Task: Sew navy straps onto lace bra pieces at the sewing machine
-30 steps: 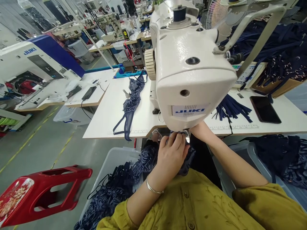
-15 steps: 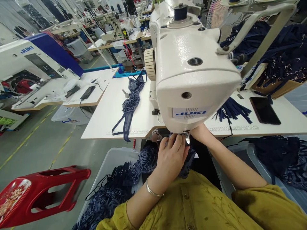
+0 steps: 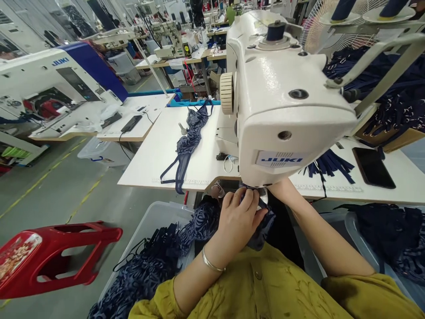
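Note:
My left hand is closed on a navy patterned bra under the front of the white sewing machine. Its fingers press the cloth close to the machine's needle area, which the machine head hides. One cup hangs left of my wrist, and dark sheer fabric droops below my thumb. My right hand reaches in behind the machine head from the right. Only its wrist side shows, so its fingers and anything in them are hidden.
Another navy bra lies on the white table at left. A clear bin of bras stands below, near a red stool. At right are a phone, navy straps and another bin.
The view has shifted, so the machine and table appear further right. My left thumb has moved slightly away from the fingers, and the cloth beside it is turned. Both hands stay at the machine.

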The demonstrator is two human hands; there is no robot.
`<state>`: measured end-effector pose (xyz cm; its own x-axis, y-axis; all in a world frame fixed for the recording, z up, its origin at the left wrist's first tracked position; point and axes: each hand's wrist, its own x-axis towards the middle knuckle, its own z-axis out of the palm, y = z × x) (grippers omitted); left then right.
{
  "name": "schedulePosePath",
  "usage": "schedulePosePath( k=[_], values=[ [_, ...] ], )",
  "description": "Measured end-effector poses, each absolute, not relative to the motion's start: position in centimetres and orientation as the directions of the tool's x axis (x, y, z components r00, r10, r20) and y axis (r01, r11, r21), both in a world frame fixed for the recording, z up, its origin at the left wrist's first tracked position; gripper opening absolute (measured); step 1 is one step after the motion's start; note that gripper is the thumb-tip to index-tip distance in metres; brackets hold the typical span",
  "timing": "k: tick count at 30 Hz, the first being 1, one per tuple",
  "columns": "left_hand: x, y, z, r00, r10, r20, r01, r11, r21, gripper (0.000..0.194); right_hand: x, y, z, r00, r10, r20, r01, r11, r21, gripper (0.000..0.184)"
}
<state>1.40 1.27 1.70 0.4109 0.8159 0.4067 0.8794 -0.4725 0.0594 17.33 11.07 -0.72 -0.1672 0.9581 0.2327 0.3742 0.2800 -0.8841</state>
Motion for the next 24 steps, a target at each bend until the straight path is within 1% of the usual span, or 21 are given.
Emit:
schedulePosePath(
  k=[5,11,16,21,24],
  values=[
    [1.12,1.23,1.49,0.418,0.819,0.392,0.867,-0.488,0.095,0.038,17.64,11.31,-1.41,-0.211,0.95,0.231,0.38,0.297,-0.876,0.036],
    [1.32,1.25,1.04,0.445,0.801,0.401,0.86,-0.507,0.058,0.037,17.58,11.23,-1.56,-0.191,0.958,0.215,0.378,0.274,-0.884,0.026],
    [1.47,1.07,0.83,0.465,0.775,0.427,0.856,-0.517,0.006,0.035,17.4,11.04,-1.43,-0.172,0.959,0.224,0.348,0.272,-0.897,0.033],
    [1.55,0.88,0.79,0.469,0.777,0.42,0.859,-0.512,-0.013,0.035,17.27,10.79,-0.9,-0.2,0.951,0.237,0.313,0.291,-0.904,0.032],
    [1.72,0.9,0.93,0.463,0.784,0.414,0.866,-0.5,-0.02,0.035,17.11,10.72,-0.72,-0.147,0.959,0.244,0.314,0.279,-0.908,0.036]
  ],
)
